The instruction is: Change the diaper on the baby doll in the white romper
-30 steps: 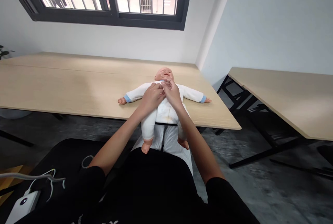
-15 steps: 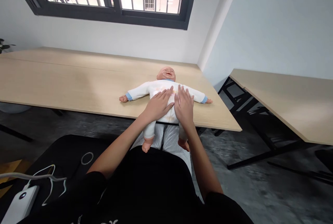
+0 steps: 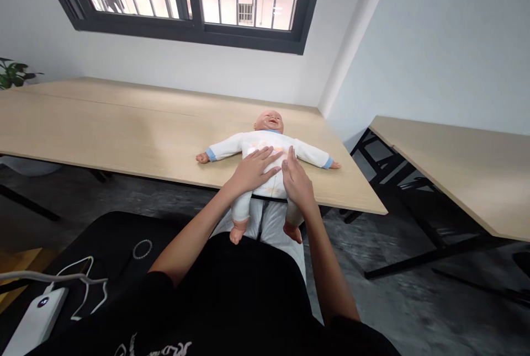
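A baby doll (image 3: 269, 138) in a white suit with blue collar and cuffs lies on its back on the wooden table (image 3: 136, 129). Its arms are spread wide and its legs hang over the front edge. My left hand (image 3: 253, 171) lies flat on the doll's belly, fingers stretched out and slightly apart. On the other side of the belly my right hand (image 3: 298, 180) is turned on its edge, fingers straight and thumb toward the middle. Both palms are mostly hidden, and neither hand grips anything.
A second table (image 3: 459, 157) stands to the right across a gap. At lower left a white power bank (image 3: 37, 317) with cables and a bead bracelet (image 3: 142, 249) lie on a black seat (image 3: 124, 284). A barred window (image 3: 190, 30) is behind the table.
My right hand has turned from lying flat onto its edge and shifted slightly toward the doll's side. My left hand stays on the belly. The view has shifted slightly.
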Motion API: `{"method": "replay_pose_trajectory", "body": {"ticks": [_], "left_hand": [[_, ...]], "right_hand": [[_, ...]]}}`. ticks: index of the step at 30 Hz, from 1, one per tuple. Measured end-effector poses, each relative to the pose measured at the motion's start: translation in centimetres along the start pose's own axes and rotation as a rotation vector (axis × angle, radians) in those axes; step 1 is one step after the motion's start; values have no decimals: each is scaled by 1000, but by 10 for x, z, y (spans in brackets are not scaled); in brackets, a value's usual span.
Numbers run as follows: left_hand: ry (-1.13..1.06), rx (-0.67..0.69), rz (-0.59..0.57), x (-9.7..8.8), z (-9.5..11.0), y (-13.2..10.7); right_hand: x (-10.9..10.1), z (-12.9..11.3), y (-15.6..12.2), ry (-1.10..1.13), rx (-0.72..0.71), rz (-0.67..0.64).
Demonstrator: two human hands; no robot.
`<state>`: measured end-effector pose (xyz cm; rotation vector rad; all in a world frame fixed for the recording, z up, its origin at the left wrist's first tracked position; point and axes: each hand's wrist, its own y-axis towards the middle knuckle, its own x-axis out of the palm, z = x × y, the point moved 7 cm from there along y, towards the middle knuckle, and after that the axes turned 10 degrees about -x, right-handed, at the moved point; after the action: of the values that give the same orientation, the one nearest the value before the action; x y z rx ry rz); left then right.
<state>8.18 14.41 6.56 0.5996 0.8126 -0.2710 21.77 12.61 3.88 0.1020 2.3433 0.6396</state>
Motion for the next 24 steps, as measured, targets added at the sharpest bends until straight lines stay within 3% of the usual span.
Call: {"method": "replay_pose_trajectory", "body": {"ticks": [4, 10, 12, 15, 17, 20, 24], "left_hand": [[-111, -45, 81, -9, -8, -15], [-346, -223, 144, -7, -39, -42], [-513, -317, 211, -8, -54, -45], [-883, -501, 294, -7, -85, -39], [-1093, -612, 260, -2, -102, -29], [-1211, -689, 167, 5, -117, -9], [-1311, -667, -45, 16, -107, 14]], "right_hand": [[-5, -1, -16, -45, 73, 8], [-8, 0, -40, 21, 6, 46], [-10, 8, -43, 95, 38, 38], [-14, 31, -34, 324, 198, 48], [-13, 46, -20, 526, 303, 90], [-5, 55, 6, 717, 337, 124], [16, 50, 30, 765, 309, -8]]}}
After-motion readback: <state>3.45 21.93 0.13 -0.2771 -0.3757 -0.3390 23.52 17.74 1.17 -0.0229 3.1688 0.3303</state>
